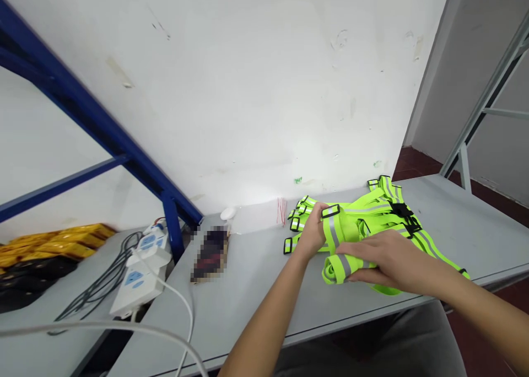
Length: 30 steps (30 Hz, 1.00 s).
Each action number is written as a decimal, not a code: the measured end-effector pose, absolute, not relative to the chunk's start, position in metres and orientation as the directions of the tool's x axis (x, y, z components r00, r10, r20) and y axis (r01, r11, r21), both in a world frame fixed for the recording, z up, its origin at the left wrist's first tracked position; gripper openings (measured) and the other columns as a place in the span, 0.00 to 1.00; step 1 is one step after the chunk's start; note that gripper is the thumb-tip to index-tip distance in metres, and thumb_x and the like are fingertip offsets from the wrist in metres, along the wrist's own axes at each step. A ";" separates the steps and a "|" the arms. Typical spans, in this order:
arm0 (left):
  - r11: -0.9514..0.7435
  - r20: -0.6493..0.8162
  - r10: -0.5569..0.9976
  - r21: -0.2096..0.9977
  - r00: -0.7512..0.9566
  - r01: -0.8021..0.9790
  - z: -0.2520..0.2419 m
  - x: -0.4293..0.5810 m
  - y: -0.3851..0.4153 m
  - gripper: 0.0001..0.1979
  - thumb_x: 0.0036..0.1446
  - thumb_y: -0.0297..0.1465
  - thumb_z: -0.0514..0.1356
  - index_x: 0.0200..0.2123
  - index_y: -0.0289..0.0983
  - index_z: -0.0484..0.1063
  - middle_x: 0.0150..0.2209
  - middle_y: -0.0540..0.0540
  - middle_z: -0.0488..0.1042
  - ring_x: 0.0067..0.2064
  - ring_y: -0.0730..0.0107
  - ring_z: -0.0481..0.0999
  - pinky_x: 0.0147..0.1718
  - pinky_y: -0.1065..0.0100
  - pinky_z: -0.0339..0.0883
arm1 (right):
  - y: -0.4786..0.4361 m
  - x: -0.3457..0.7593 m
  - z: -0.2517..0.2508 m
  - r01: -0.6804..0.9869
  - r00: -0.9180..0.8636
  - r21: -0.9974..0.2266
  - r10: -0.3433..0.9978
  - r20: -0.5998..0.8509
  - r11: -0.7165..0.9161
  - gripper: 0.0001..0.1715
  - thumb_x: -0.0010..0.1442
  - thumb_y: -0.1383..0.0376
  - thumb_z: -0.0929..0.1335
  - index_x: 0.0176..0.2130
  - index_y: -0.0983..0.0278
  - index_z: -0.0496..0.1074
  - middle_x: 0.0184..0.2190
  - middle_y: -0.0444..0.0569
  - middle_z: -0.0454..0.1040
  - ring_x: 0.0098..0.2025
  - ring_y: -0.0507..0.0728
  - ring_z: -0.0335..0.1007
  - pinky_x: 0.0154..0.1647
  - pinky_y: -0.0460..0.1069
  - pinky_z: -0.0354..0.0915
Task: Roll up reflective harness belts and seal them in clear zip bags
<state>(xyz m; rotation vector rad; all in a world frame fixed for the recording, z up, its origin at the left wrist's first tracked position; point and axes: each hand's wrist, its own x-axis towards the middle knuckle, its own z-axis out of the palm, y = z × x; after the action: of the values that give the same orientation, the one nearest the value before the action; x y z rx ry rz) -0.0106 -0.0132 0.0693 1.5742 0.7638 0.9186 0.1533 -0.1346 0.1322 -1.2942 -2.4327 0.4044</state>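
Note:
A rolled bundle of neon yellow-green reflective strap with a grey stripe is gripped in my right hand, its coiled end pointing left. My left hand is closed around a strap end that has a black buckle, just above the roll; part of its fingers is hidden behind the strap. Behind both hands lies a pile of similar reflective straps with black slider buckles and a black clip.
On the grey table, a blurred-out dark object, a white round item and thin red strands lie to the left. Farther left are white power strips, cables, yellow packages and a blue metal frame. A white wall stands behind.

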 end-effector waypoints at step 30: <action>-0.779 0.514 0.514 0.615 0.686 0.123 0.092 -0.020 -0.044 0.17 0.51 0.18 0.58 0.36 0.44 0.79 0.51 0.47 0.74 0.55 0.56 0.66 0.56 0.52 0.60 | -0.067 0.172 0.079 0.715 -0.206 -0.681 0.978 0.008 0.156 0.08 0.53 0.67 0.65 0.32 0.64 0.74 0.25 0.43 0.73 0.30 0.57 0.67 0.31 0.48 0.62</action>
<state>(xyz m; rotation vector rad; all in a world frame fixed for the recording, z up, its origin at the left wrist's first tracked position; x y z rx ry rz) -0.0204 -0.0437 0.0918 2.3482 0.4887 0.9441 0.1722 -0.0669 0.0785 -1.6069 -1.9873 0.7743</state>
